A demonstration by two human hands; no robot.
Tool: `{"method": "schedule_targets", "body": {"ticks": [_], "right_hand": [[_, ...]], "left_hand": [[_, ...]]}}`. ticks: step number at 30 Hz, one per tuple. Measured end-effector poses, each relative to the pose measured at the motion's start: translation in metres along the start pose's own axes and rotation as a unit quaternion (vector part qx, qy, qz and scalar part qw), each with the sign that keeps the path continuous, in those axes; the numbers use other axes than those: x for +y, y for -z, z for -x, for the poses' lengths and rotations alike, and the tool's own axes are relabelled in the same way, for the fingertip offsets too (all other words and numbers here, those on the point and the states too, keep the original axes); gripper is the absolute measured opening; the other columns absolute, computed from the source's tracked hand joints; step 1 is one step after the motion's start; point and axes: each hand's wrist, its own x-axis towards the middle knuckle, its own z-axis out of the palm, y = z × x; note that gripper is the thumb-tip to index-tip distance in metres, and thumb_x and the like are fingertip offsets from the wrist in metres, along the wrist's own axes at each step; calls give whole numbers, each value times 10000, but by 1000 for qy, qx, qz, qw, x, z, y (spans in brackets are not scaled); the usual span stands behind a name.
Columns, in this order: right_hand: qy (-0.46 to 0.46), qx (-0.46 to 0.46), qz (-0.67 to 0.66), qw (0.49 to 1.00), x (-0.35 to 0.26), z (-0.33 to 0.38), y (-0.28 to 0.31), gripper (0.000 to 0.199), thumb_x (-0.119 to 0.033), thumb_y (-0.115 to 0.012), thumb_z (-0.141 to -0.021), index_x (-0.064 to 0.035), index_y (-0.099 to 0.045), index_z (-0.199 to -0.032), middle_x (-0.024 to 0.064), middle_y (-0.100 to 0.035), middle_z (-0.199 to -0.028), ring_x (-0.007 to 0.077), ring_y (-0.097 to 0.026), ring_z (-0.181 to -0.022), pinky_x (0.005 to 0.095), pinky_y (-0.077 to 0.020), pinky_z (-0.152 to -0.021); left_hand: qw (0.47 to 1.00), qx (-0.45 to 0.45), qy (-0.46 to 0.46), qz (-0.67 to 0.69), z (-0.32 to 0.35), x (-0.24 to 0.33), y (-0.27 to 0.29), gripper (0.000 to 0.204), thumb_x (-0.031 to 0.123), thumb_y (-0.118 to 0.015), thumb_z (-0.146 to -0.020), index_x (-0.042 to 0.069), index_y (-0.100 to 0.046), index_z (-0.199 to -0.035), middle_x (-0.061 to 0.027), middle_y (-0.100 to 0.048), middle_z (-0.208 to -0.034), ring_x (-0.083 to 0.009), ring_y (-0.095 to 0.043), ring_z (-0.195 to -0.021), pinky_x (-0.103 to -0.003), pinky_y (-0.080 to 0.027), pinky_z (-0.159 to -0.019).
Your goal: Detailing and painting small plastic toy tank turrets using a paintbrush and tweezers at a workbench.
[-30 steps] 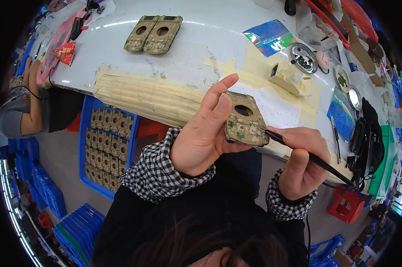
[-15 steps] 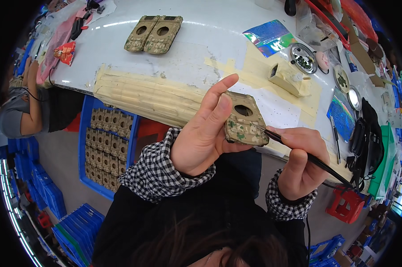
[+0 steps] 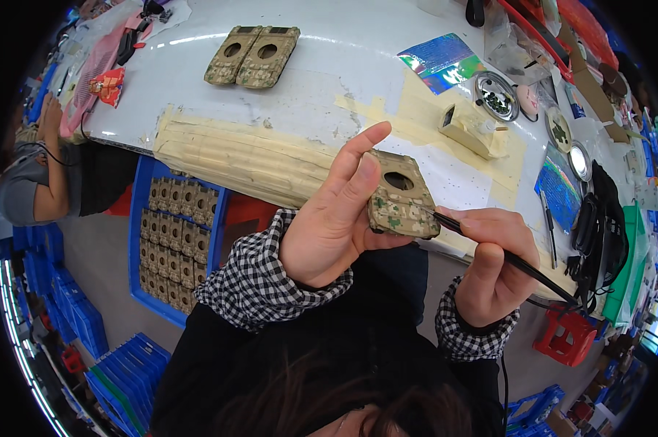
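My left hand (image 3: 336, 211) holds a camouflage toy tank hull (image 3: 402, 207), tilted up above the table's front edge. A round hole opens in its upper face. The thumb and raised forefinger are on its left side; the other fingers go underneath, partly hidden. My right hand (image 3: 500, 262) grips a slim black tool (image 3: 522, 269) that looks like tweezers, its thin tip at the hull's lower right surface. Whether anything sits in the tip is too small to tell. Two similar hulls (image 3: 253, 57) lie side by side on the table at the far left.
A blue crate (image 3: 134, 247) with rows of hulls stands lower left. At the right are a round metal dish (image 3: 480, 95) of small dark green pieces, a tape-covered block (image 3: 463, 131), iridescent sheets (image 3: 442, 60) and a black pouch (image 3: 609, 233). Another person (image 3: 34, 193) sits at far left.
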Motion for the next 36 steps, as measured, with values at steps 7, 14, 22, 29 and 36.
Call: {"method": "schedule_targets", "body": {"ticks": [7, 14, 22, 29, 36], "right_hand": [[-1, 4, -12, 1000, 0, 0, -1, 233, -179, -576, -908, 50, -612, -890, 173, -640, -857, 251, -649, -809, 308, -514, -728], [1, 5, -23, 1000, 1, 1, -1, 228, -178, -573, -910, 47, -611, -898, 175, -643, -865, 245, -645, -808, 304, -509, -728], [1, 2, 0, 1000, -1, 0, 0, 216, -174, -570, -910, 37, -617, -908, 170, -657, -884, 224, -630, -815, 288, -491, -737], [-4, -5, 15, 1000, -3, 0, 1, 214, -169, -573, -908, 40, -616, -911, 174, -653, -882, 232, -634, -822, 292, -494, -738], [3, 3, -3, 1000, 0, 1, 2, 208, -162, -565, -911, 40, -614, -906, 175, -650, -887, 235, -638, -819, 293, -498, -736]], "left_hand": [[1000, -1, 0, 2, 0, 0, 0, 600, 507, -326, -955, 191, -157, -1436, -136, -530, -1218, -167, -614, -998, -270, -566, -713], [1000, -1, -2, 6, 0, 1, -1, 600, 502, -334, -955, 188, -159, -1435, -144, -533, -1209, -168, -617, -985, -267, -567, -703], [1000, 1, -1, 13, 0, 1, -2, 587, 488, -329, -961, 186, -160, -1435, -146, -532, -1210, -169, -617, -985, -272, -569, -704], [1000, 3, -9, 3, 0, -2, -2, 604, 502, -335, -953, 192, -150, -1438, -141, -526, -1221, -174, -613, -1000, -284, -571, -717], [1000, 2, -11, 4, 1, -3, -1, 614, 506, -348, -950, 198, -144, -1441, -138, -525, -1223, -166, -611, -987, -274, -556, -696]]}}
